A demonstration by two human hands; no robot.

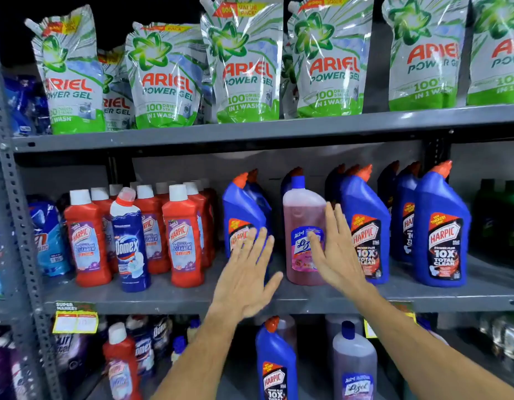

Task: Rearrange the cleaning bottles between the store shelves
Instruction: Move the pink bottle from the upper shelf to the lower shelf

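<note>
A pink Lizol bottle (pixel 303 215) with a blue cap stands upright on the middle shelf (pixel 163 298) between blue Harpic bottles. My right hand (pixel 335 252) is open with fingers spread, in front of the pink bottle's right side and label; I cannot tell if it touches. My left hand (pixel 247 275) is open too, fingers spread, in front of the lower part of a blue Harpic bottle (pixel 241 209) left of the pink one. Neither hand holds anything.
Red Harpic bottles (pixel 183 235) and a Domex bottle (pixel 130 241) fill the middle shelf's left; more blue Harpic bottles (pixel 440 226) stand right. Ariel pouches (pixel 247 62) line the top shelf. On the lower shelf stand a blue Harpic bottle (pixel 274 362) and a purple Lizol bottle (pixel 355 368).
</note>
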